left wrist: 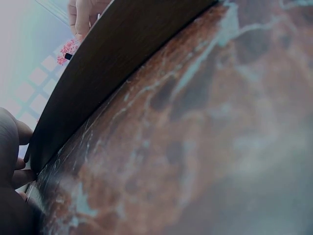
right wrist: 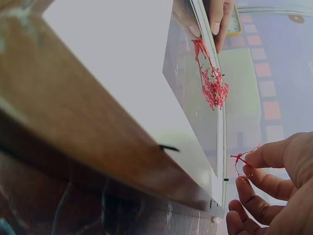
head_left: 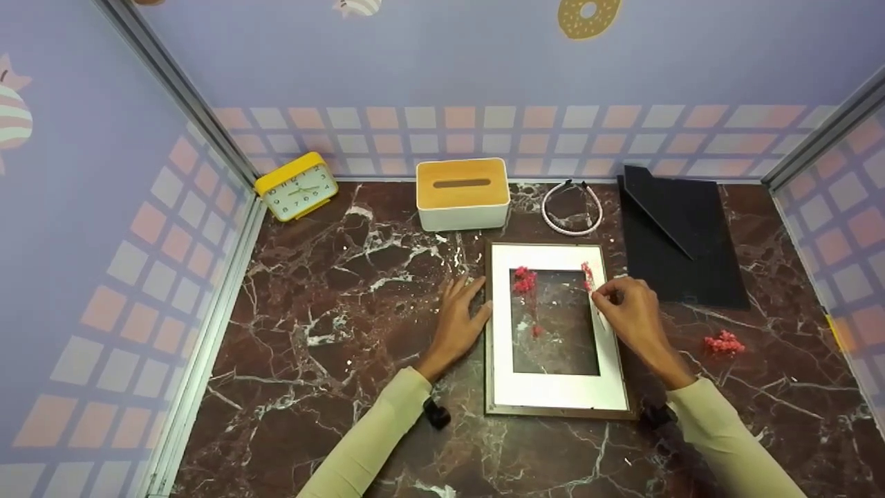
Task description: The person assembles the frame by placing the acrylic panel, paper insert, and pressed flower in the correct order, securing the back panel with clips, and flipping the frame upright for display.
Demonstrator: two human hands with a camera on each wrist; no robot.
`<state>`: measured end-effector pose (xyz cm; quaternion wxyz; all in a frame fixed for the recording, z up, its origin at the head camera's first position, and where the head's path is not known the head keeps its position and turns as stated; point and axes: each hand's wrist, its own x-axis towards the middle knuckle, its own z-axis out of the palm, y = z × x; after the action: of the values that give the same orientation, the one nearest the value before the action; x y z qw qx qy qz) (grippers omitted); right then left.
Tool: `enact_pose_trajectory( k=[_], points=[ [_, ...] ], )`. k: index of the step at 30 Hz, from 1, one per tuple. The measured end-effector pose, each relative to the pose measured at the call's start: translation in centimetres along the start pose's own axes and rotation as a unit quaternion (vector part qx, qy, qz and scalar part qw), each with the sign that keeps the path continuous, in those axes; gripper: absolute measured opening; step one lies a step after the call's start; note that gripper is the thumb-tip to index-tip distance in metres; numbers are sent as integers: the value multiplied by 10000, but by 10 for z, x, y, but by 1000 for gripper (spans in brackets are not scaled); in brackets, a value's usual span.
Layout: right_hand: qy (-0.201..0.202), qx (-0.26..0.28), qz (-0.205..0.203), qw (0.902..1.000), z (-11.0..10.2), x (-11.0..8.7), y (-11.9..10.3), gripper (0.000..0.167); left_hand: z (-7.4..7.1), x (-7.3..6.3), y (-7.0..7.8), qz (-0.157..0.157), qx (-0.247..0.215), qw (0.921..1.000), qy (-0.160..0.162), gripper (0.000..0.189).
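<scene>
A picture frame [head_left: 559, 394] with a white mat and a see-through middle lies flat on the marble table. One sprig of pinkish-red dried flowers [head_left: 525, 280] lies on the upper left of its opening. Between thumb and fingertips my right hand [head_left: 629, 308] pinches a second, smaller dried flower sprig [right wrist: 239, 159], held over the mat's right side near the upper corner. My left hand [head_left: 458, 319] rests at the frame's left edge, fingers spread and thumb against the side. In the left wrist view its fingers [left wrist: 22, 132] touch the frame's dark side.
Right of the frame sits a loose clump of red dried flowers [head_left: 724, 342]. A black backing board [head_left: 712, 235] with a stand flap lies behind it. Along the back are a headband [head_left: 546, 211], a tissue box [head_left: 462, 220] and a yellow alarm clock [head_left: 297, 188].
</scene>
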<state>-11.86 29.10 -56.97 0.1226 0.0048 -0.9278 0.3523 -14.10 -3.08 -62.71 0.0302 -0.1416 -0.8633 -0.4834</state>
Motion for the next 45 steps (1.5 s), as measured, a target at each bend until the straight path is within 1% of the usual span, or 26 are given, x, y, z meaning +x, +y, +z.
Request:
enact_pose_trajectory(
  k=[9,17,21,27,32,38,45],
  points=[
    [-188,41,26,9998,13,0,-8,7,0,1,-1,-44,-17,10000,-28,54],
    [-321,90,-83,9994,28,1,-16,5,1,1,-1,37,-42,10000,10,52],
    [-419,79,-52,9991,33,2,-20,5,1,1,-2,37,-46,10000,41,53],
    [-548,34,22,9985,37,3,-25,6,2,1,-2,58,-22,10000,65,53],
    [-555,-66,112,9984,38,4,-27,10,2,1,-2,-20,-25,10000,40,54],
    [-619,-153,106,9979,39,8,-31,14,1,1,-2,-102,-22,9999,15,54],
    [-715,-166,111,9972,42,11,-33,12,3,2,-4,234,70,9996,110,51]
  ],
)
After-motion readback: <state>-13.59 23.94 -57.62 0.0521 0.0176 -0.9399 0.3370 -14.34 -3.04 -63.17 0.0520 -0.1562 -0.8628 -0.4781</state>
